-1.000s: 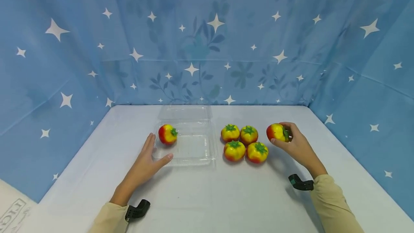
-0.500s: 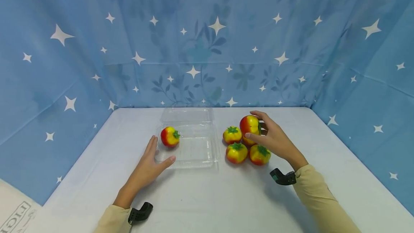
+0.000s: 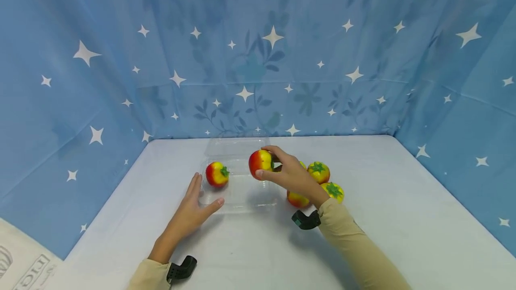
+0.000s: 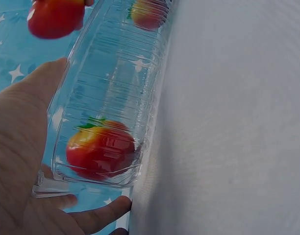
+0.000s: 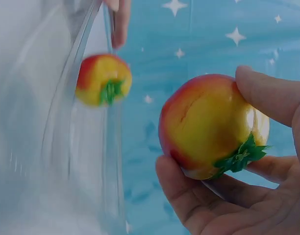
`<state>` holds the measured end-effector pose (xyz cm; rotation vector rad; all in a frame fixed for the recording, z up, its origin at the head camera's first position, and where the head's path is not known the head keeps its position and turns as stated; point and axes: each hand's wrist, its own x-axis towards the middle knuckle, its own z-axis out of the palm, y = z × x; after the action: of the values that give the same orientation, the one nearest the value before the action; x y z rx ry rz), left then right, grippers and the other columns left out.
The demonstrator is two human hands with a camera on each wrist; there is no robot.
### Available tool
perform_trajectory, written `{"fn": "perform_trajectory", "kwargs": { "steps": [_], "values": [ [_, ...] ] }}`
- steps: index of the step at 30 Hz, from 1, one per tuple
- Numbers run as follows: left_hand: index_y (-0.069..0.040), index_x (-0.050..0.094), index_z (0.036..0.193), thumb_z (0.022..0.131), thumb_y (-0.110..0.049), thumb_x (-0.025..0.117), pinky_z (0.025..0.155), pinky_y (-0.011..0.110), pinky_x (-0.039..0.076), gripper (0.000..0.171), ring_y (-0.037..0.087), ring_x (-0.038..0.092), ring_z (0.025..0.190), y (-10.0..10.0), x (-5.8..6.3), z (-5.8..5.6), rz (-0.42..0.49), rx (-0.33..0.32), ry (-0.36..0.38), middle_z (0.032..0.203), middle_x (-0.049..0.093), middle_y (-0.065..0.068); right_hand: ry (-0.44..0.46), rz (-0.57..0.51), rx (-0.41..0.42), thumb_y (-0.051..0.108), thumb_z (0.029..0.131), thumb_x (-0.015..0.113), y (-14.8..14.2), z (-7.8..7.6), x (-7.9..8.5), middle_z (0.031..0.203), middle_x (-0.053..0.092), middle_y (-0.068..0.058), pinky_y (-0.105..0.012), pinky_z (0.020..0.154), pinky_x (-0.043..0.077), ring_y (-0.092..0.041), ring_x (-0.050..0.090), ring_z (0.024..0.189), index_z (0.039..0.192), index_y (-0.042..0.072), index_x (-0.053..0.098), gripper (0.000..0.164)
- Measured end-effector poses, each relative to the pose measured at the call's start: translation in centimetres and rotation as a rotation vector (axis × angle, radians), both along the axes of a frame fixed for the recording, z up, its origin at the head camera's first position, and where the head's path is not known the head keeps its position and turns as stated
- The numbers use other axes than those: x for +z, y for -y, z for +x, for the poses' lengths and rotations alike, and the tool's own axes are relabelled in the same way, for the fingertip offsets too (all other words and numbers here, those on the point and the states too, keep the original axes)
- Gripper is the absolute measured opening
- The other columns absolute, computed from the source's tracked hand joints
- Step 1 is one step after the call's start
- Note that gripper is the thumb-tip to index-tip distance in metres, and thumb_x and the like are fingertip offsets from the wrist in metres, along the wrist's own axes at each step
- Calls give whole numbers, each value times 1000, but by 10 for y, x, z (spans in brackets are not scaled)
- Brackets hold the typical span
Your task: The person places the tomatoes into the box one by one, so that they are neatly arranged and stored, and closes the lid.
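Grip, right: the right hand (image 3: 292, 173) pinches one glossy red-and-yellow fruit (image 3: 260, 164) between thumb and curled fingers, its green leafy calyx turned toward the palm. The fruit is held above the right-hand part of the container.

Grip, left: the left hand (image 3: 189, 211) has thumb and fingers spread, placed around the near left corner of the container; whether it touches the plastic cannot be told.

Writing: one pale printed panel (image 3: 20, 258), lower left, cut by the frame edge. Grey print: a boxed row of capitals, of which an I and a G seem legible, the whole word not; fainter marks beside the box, and part of a curved line motif at far left.

Container: one clear plastic box (image 3: 238, 196), ribbed walls, its clear lid (image 3: 238, 147) folded back on the far side. Contents: one boxed fruit (image 3: 217, 174), same colouring, at the left end, calyx facing right.

Loose stock: four matching fruits (image 3: 318, 172), clustered on the white table (image 3: 250, 249) right of the container, two partly hidden by the right hand and wrist.

Worn: two black wristbands (image 3: 306, 219); beige sleeves (image 3: 354, 240).

Backdrop: one blue curtain (image 3: 250, 57) with white stars and leaf sprigs.
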<state>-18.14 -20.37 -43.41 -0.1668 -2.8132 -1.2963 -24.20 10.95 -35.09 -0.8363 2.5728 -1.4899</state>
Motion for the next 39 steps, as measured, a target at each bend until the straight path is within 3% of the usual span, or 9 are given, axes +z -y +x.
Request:
{"fn": "perform_trajectory", "kwargs": {
  "steps": [6, 10, 14, 21, 30, 39],
  "values": [
    [-1, 3, 171, 97, -63, 71, 125, 62, 17, 118, 43, 17, 161, 0, 1, 1, 2, -1, 2, 179, -5, 16, -14, -26, 93, 35, 99, 78, 44, -1, -6, 143, 63, -5, -38, 92, 60, -26, 61, 122, 159, 21, 51, 67],
    [0, 4, 171, 97, -61, 72, 123, 64, 20, 118, 46, 25, 158, 0, 1, 2, 5, -9, -4, 179, -4, 17, -49, -60, 152, 23, 99, 77, 67, -1, -12, 150, 59, -7, -38, 99, 58, -27, 59, 126, 155, 14, 56, 60],
    [1, 5, 171, 97, -58, 74, 122, 64, 23, 117, 47, 30, 156, -1, 0, 2, 7, -12, -11, 179, -2, 18, -41, -88, 145, 18, 97, 78, 85, -1, -20, 149, 59, -8, -38, 103, 55, -28, 59, 126, 151, 9, 58, 59],
    [4, 6, 170, 97, -59, 73, 121, 63, 27, 118, 48, 39, 151, 1, 2, 2, 0, -19, -30, 178, -1, 21, 42, -76, 141, 23, 96, 78, 105, 3, -30, 145, 60, -9, -35, 97, 58, -27, 61, 119, 150, 8, 57, 60],
    [7, 7, 169, 97, -56, 75, 122, 64, 21, 117, 47, 11, 161, 2, 2, 2, -8, -20, -48, 177, 0, 24, 84, -34, 129, 24, 97, 66, 121, 9, -37, 128, 57, -10, -34, 89, 58, -24, 56, 110, 148, 9, 60, 54],
    [6, 6, 169, 98, -54, 74, 122, 65, 20, 115, 47, 10, 161, 1, 2, 2, -15, -24, -46, 177, -1, 23, 98, -9, 99, 16, 93, 71, 126, 9, -41, 130, 62, -9, -37, 92, 58, -25, 59, 109, 140, 6, 65, 49]
  ]
}}
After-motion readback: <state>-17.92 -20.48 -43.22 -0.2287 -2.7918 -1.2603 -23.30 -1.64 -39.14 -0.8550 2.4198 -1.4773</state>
